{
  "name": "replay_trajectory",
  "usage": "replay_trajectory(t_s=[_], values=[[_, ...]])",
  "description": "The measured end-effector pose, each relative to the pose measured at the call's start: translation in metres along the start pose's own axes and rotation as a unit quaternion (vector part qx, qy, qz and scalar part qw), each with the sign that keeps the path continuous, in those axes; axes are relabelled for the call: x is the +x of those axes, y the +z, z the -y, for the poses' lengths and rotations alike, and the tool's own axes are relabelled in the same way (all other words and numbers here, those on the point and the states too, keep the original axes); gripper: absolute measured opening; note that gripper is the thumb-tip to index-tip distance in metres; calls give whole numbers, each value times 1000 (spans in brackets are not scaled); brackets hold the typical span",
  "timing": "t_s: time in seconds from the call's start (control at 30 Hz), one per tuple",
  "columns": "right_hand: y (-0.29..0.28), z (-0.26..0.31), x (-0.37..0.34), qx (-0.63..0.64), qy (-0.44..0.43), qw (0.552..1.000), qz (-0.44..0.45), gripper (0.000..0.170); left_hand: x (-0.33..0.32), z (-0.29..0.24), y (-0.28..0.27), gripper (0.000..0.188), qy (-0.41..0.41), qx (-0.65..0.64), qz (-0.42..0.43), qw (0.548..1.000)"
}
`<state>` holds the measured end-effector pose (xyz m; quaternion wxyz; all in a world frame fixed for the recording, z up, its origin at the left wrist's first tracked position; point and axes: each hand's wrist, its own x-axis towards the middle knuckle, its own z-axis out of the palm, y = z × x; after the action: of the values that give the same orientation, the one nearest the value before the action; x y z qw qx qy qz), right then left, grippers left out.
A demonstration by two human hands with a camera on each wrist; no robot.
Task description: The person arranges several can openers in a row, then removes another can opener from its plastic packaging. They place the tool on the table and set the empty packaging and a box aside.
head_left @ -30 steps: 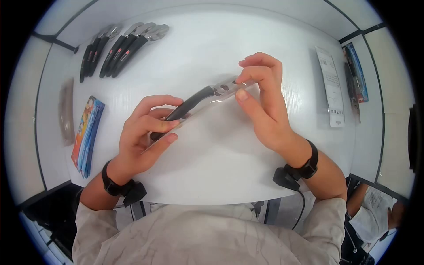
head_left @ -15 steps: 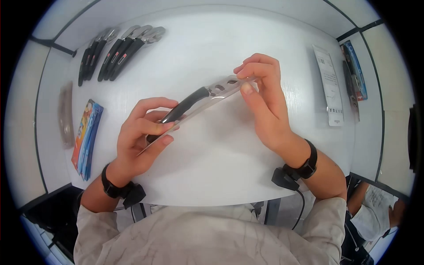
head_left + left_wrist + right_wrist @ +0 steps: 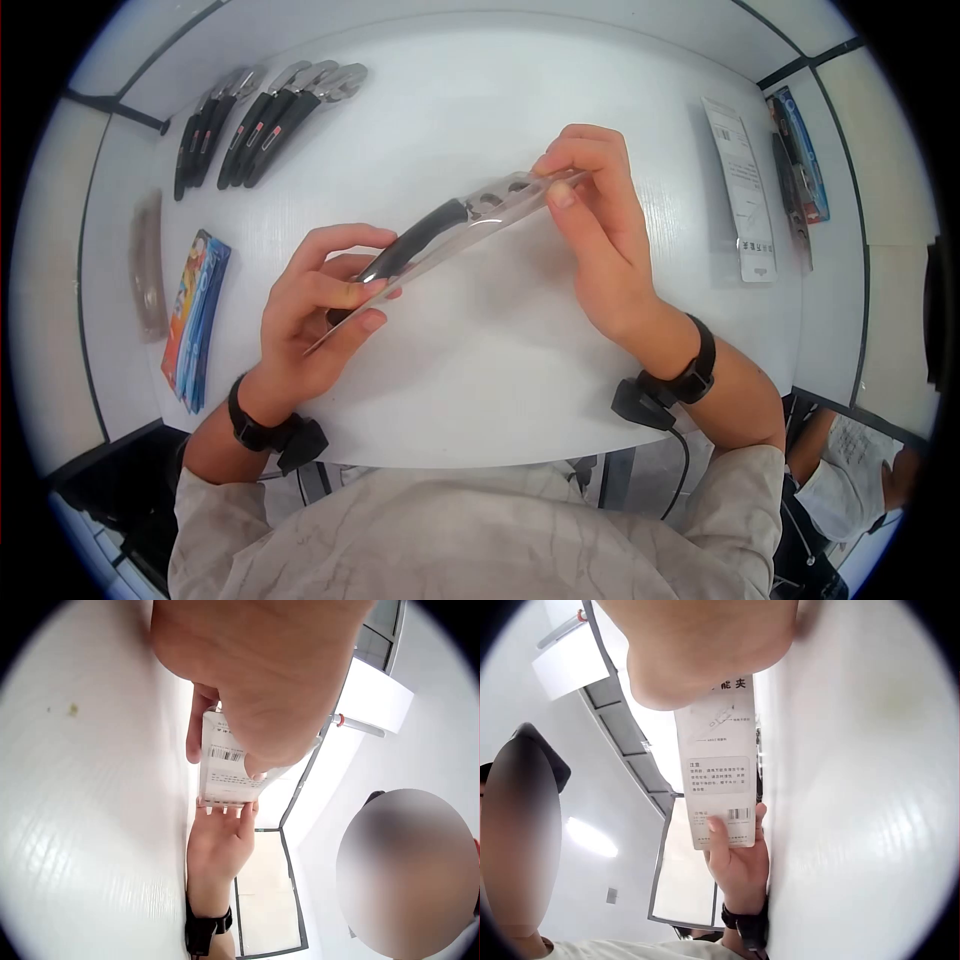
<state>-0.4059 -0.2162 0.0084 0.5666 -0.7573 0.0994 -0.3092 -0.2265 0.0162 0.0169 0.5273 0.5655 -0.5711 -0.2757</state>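
Note:
Tilted above the table is a black-handled metal tool with holes in its head, lying along a clear blister with a card backing. My left hand grips the handle end, thumb against the card and fingers around the far side. At the head end, my right hand pinches the pack's edge between thumb and fingers. In the left wrist view the white card back shows a barcode. Printed text and a small drawing cover the card back in the right wrist view.
Several similar black-handled tools lie at the back left. A stack of colourful cards and a clear plastic blister shell are at the left. Along the right side lie a white-backed pack and a blue-and-orange pack.
The pack has shifted slightly left and toward me, showing more edge-on. My right thumb and fingers have closed on its far end; my left hand keeps its grip.

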Motion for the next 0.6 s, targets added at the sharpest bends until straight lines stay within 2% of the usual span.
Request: replay_trajectory(t_s=[0.13, 0.23, 0.33, 0.47, 0.57, 0.6], values=[[-1, -1, 0, 2, -11, 1000, 0, 19, -1, 1, 1, 13, -1, -5, -7, 1000], [-1, -5, 1, -26, -61, 998, -5, 15, 0, 1, 2, 14, 8, -10, -15, 1000], [-5, -9, 2, 53, 1, 998, -42, 13, 0, 2, 2, 14, 20, -16, -34, 999], [-4, -10, 5, 73, 5, 997, -40, 14, -1, 3, 3, 10, 19, -30, -40, 999], [0, -8, 4, 81, 10, 995, -49, 18, -5, 0, -1, 9, -37, -54, -46, 997], [-6, -8, 1, 74, 68, 994, -36, 23, -6, 2, -1, 13, -58, -81, -59, 993]])
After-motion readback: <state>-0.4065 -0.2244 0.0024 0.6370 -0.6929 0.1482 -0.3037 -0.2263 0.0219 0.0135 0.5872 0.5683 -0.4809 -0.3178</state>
